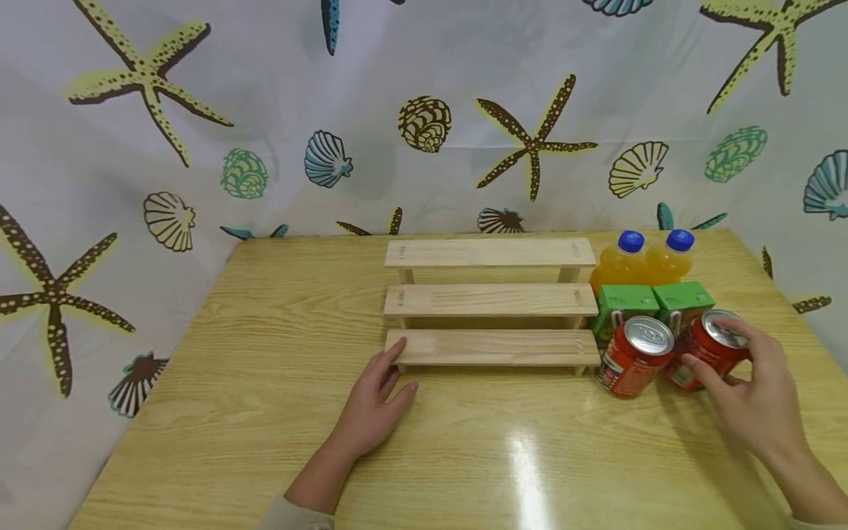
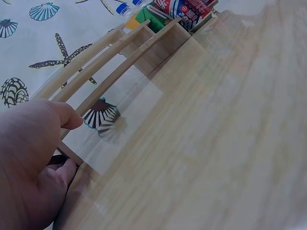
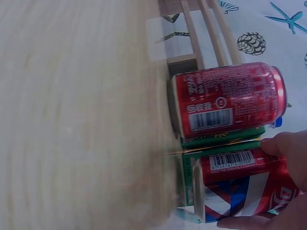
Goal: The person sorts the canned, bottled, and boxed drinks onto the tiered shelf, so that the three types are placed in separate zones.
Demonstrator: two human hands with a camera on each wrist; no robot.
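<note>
A three-step wooden shelf [image 1: 492,300] stands on the table. My left hand [image 1: 374,405] rests at the left end of its lowest step [image 1: 492,347], a finger on the board and the thumb apart in front. At the shelf's right side, my right hand [image 1: 758,394] grips a red soda can [image 1: 705,352] between thumb and fingers. Whether that can touches the table cannot be told. Another red soda can [image 1: 634,358] is beside it, toward the shelf. Both cans are in the right wrist view, the held can [image 3: 244,184] below the other can [image 3: 228,98].
Behind the cans sit two green drink cartons [image 1: 626,298], partly hidden. Two orange drink bottles [image 1: 623,265] with blue caps stand farther back. The wood-grain table [image 1: 285,346] meets a curtain [image 1: 291,88] printed with starfish and shells at its far edge.
</note>
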